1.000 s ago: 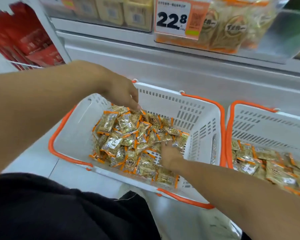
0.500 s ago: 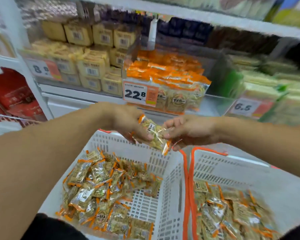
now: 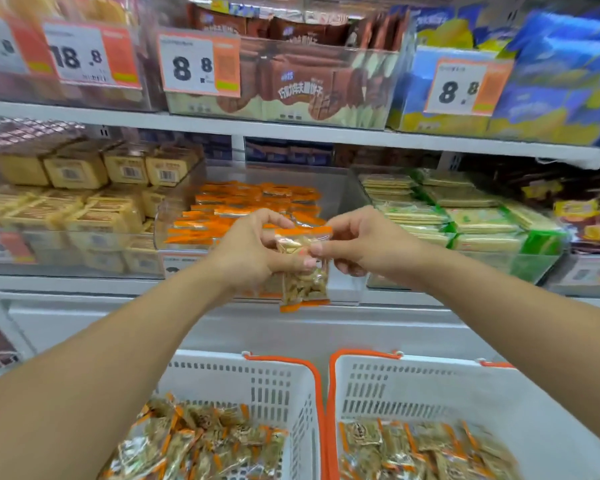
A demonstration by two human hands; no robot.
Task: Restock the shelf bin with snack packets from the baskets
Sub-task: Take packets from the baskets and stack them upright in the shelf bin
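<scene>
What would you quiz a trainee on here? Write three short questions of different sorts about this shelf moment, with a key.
1. True or false: both the left hand and the right hand hold the snack packet.
2. Multiple choice: the shelf bin straight behind the hands holds packets with which colour edge? A green, B orange, C blue.
3. Fill in: the left basket and the right basket both have ____ rims.

Key: 1 true; 2 B; 3 orange.
</scene>
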